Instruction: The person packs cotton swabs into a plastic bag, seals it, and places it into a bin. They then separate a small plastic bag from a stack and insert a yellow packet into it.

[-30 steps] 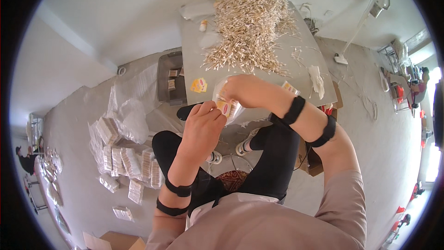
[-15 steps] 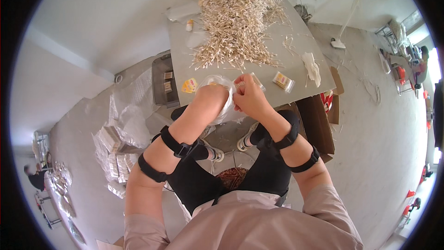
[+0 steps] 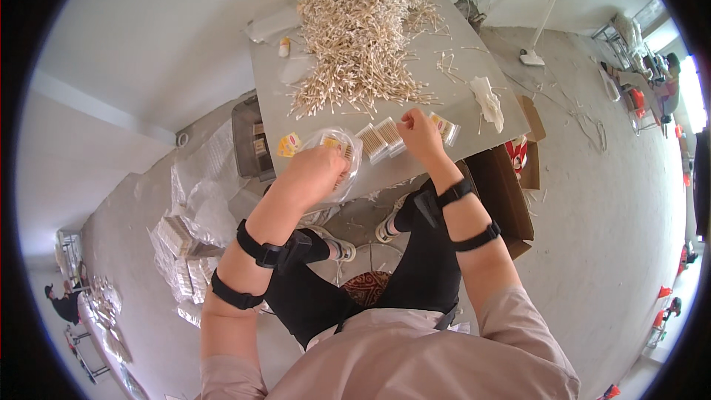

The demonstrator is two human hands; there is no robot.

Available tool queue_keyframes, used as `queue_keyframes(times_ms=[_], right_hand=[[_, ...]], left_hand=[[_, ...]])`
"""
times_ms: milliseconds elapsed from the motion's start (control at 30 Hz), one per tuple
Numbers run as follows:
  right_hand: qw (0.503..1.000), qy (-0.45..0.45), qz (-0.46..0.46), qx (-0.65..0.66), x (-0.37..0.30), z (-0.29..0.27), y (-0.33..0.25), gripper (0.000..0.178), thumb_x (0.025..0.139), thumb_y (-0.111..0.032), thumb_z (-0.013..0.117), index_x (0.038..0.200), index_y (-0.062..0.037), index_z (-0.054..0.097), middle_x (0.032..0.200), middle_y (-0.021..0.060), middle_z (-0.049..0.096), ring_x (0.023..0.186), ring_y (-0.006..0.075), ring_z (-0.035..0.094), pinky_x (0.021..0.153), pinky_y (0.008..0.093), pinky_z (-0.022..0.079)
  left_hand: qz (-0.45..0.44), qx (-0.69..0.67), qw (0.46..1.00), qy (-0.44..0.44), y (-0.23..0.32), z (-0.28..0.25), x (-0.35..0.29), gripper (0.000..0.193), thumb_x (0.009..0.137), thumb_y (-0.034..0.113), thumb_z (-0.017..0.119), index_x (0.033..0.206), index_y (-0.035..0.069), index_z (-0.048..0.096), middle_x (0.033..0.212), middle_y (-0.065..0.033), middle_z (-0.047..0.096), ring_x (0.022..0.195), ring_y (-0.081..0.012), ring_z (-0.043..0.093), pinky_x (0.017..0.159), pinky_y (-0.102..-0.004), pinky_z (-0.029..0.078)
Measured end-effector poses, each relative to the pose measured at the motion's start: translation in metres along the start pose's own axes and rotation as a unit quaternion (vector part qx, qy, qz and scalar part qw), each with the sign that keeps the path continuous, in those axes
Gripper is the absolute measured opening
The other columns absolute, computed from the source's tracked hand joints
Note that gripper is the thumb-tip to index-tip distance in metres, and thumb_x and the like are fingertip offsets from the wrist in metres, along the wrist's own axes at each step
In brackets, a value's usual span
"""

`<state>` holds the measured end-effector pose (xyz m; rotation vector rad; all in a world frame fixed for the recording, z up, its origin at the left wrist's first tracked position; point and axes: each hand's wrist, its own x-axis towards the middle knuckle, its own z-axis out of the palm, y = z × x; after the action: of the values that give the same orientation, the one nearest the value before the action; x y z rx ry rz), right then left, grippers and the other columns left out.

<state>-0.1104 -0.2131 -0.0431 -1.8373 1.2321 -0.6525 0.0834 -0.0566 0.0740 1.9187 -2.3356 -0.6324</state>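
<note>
My left hand (image 3: 317,172) is closed at a round clear plastic container or bag (image 3: 355,154) by the table's near edge. A packet of cotton swabs with a yellow label (image 3: 337,146) shows inside the clear plastic, against my curled fingers. To its right lie bundles of cotton swabs (image 3: 381,138) in clear wrapping, side by side. My right hand (image 3: 422,135) is just right of these bundles with its fingers curled in; what they hold, if anything, is hidden. Partly behind it lies another yellow-labelled swab packet (image 3: 444,127).
A big heap of loose cotton swabs (image 3: 363,37) covers the table's far middle. Yellow cards (image 3: 289,144) lie at left, white tissue (image 3: 486,104) at right. A dark bin (image 3: 248,152) stands left of the table, a cardboard box (image 3: 500,196) right. Wrapped packs (image 3: 185,252) are on the floor.
My right hand has moved away from the clear plastic, rightward, uncovering the wrapped swab bundles. My left hand now shows more fully, with the labelled packet visible beside it.
</note>
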Motion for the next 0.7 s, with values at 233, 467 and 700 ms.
queue_keyframes(times_ms=[233,467,700], right_hand=[[0.948,-0.084,0.042,-0.303,0.02,0.043,0.03,0.057,0.072,-0.042,0.073,0.109,-0.0012,0.057,0.109,0.0163,0.064,0.1,0.0343,0.061,0.084,0.0403,0.05],[0.952,-0.116,0.143,-0.246,0.027,0.038,0.041,0.061,0.062,-0.04,0.08,0.102,0.0009,0.06,0.1,0.0183,0.066,0.096,0.034,0.063,0.081,0.0401,0.05],[0.989,0.051,0.064,-0.122,0.008,-0.008,0.02,0.044,0.07,-0.026,0.079,0.102,-0.0005,0.062,0.093,0.0128,0.066,0.085,0.0259,0.064,0.075,0.0349,0.051]], left_hand=[[0.011,-0.059,0.997,0.05,-0.001,-0.018,-0.02,0.005,0.079,0.007,0.061,0.08,0.002,0.06,0.084,-0.0157,0.061,0.079,-0.0339,0.061,0.067,-0.0419,0.048],[-0.205,-0.074,0.909,0.356,0.008,-0.005,-0.066,0.028,0.082,0.018,0.068,0.099,0.002,0.051,0.073,-0.0096,0.058,0.068,-0.0215,0.062,0.058,-0.0349,0.046],[-0.309,-0.398,0.819,0.275,0.031,0.033,-0.063,0.044,0.084,0.015,0.063,0.117,-0.004,0.042,0.059,-0.0083,0.057,0.043,-0.0163,0.057,0.044,-0.0303,0.045]])
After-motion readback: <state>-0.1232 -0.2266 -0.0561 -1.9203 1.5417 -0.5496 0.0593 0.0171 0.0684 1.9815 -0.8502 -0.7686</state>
